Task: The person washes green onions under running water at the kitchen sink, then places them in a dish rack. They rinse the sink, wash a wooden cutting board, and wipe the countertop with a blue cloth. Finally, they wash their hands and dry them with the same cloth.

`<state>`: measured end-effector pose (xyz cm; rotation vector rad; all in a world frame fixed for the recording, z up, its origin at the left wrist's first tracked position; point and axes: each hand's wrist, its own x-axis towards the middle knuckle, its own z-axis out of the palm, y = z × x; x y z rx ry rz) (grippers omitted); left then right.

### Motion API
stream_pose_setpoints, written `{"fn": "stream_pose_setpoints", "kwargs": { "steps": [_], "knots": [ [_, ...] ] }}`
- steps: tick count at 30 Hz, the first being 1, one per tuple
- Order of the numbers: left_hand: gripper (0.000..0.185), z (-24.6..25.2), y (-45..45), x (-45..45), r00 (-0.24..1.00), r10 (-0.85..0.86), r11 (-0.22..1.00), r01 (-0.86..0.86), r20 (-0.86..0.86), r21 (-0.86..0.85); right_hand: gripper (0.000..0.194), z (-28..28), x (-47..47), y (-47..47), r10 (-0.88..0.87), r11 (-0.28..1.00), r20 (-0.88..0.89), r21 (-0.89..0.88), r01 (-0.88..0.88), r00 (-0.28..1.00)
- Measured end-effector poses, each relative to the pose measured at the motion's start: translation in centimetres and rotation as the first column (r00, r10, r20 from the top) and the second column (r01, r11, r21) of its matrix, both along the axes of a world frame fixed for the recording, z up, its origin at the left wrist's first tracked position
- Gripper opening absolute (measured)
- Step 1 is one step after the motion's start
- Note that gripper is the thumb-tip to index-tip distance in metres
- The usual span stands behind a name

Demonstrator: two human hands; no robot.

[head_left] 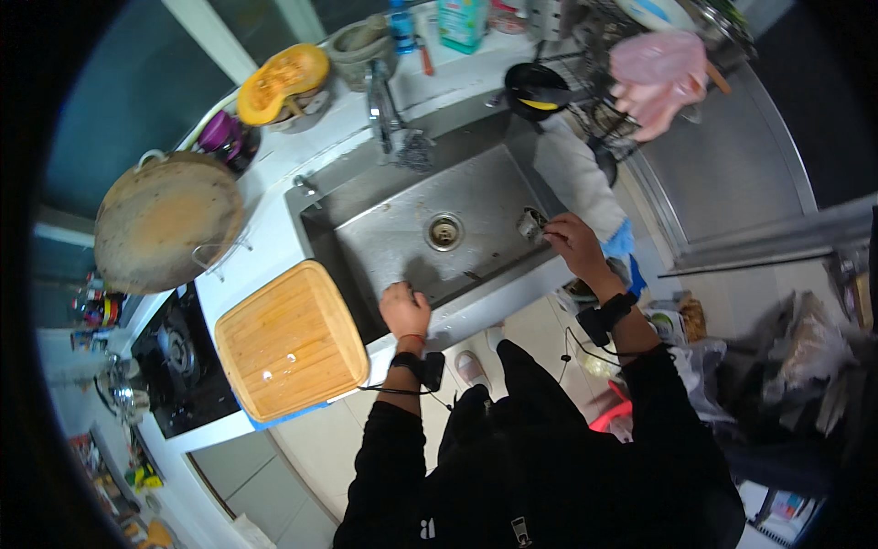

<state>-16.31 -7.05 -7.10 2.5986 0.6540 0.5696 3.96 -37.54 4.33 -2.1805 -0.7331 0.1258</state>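
My right hand (571,241) is over the right end of the stainless steel sink (384,240), its fingers pinching a small metal strainer cup (531,224) tilted against the basin. My left hand (406,310) is above the sink's near left part, fingers curled down; a small dark thing shows at its fingertips, too little to name. The drain (444,232) lies between and beyond both hands. Behind it stands the faucet (381,103), with a steel wool scourer (416,150) beside its spout. To the left lies a wet wooden cutting board (291,343).
A large round wok lid (168,223), a halved pumpkin (285,82) and a stone mortar (360,51) line the left and back counter. A black pan (537,90) and a white cloth (576,171) are at the right. A gas stove (180,357) is far left.
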Motion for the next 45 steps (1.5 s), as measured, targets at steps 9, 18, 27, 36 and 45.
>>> {"fn": "stream_pose_setpoints", "kwargs": {
  "steps": [9,18,27,36,45],
  "knots": [
    [0.017,-0.1,-0.2,0.0,0.999,-0.010,1.000,0.011,-0.045,0.023,0.013,-9.5,-9.6,-13.5,-0.183,0.349,-0.801,0.490,0.799,0.570],
    [0.012,-0.3,-0.2,0.1,0.999,-0.025,0.999,0.026,-0.030,0.046,0.009,-18.3,-10.9,-17.5,0.124,0.103,-0.957,0.275,0.956,0.262],
    [0.013,-0.2,-0.1,0.1,1.000,-0.026,1.000,0.026,-0.016,-0.008,0.004,-16.4,-10.1,-18.6,0.129,0.077,-0.923,0.374,0.924,0.363],
    [0.018,-0.2,0.2,0.1,0.999,-0.032,0.999,0.033,0.021,-0.030,0.013,-5.6,-5.9,-5.2,0.079,0.412,-0.871,0.472,0.780,0.486],
    [0.016,-0.1,0.7,0.1,0.999,-0.027,0.987,0.031,0.030,-0.158,0.014,-9.9,2.1,19.9,0.059,0.982,-0.205,-0.162,-0.094,0.977]
  ]
}}
